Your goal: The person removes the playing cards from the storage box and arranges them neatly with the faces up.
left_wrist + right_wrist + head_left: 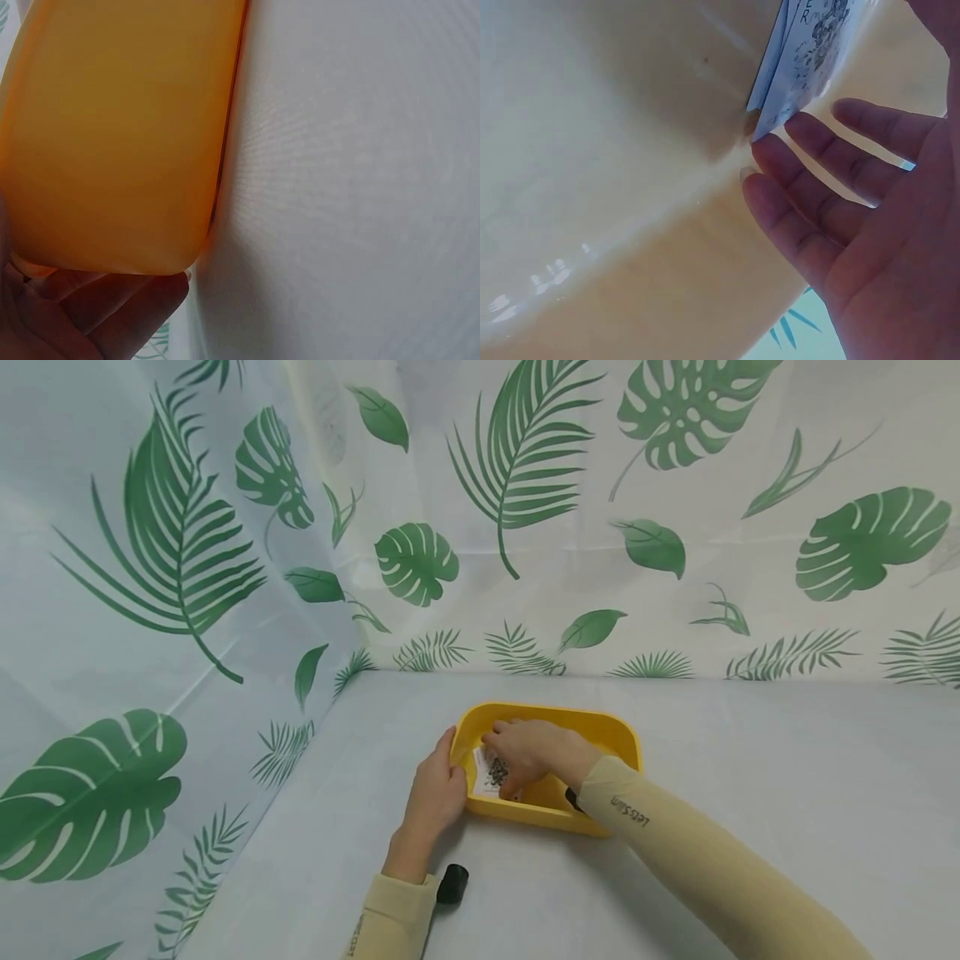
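Observation:
A yellow plastic bin (555, 814) stands on the white surface. At its left end my left hand (437, 789) holds the wall from outside, its fingers (139, 311) lying along the bin's end. My right hand (532, 747) reaches inside, toward the left end. It spans a small stack of white printed cards (487, 777) with dark speckled pictures, thumb at the near edge and fingers at the far edge. In the right wrist view, fingertips (769, 154) touch the cards' lower corner; the thumb's tip is cut off by the frame.
White sheets (675, 593) printed with green leaves rise behind and on the left. A small black device (452, 885) sits at the left wrist, another (573, 799) at the right wrist. The pale table surface (787, 777) extends to the right of the bin.

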Tool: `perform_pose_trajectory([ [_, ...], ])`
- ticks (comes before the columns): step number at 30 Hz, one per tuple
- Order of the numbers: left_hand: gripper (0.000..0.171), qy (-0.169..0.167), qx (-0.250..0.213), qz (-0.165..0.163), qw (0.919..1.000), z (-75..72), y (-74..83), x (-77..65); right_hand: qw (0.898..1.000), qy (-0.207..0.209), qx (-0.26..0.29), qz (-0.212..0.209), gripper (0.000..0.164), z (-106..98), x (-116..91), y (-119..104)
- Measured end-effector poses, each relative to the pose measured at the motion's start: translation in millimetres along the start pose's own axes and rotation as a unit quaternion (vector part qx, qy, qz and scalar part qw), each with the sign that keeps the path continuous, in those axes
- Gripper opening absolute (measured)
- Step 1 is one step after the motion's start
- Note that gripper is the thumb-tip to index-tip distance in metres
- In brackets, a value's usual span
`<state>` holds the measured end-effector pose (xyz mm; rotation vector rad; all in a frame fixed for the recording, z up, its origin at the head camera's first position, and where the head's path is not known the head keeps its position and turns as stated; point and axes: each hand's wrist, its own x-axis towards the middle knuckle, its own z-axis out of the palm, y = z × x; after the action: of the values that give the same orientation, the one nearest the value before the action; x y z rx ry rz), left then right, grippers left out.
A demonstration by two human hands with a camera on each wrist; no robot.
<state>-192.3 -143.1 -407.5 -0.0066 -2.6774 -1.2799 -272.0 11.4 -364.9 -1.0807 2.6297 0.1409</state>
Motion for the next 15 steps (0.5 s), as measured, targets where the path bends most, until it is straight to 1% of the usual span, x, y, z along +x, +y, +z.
perform_pose_trajectory([
  [7, 0.059, -0.001, 0.001, 0.005, 1.0000, -1.5, 1.8, -0.1, 1.000, -0.008, 0.002, -0.005, 0.083, 0.9, -1.9, 2.4],
  [15, 0.059, -0.002, 0.000, 0.002, 1.0000, -1.4, 1.5, -0.9, 1.000, -0.012, 0.026, -0.007, 0.080, -0.1, -1.0, 1.5],
])
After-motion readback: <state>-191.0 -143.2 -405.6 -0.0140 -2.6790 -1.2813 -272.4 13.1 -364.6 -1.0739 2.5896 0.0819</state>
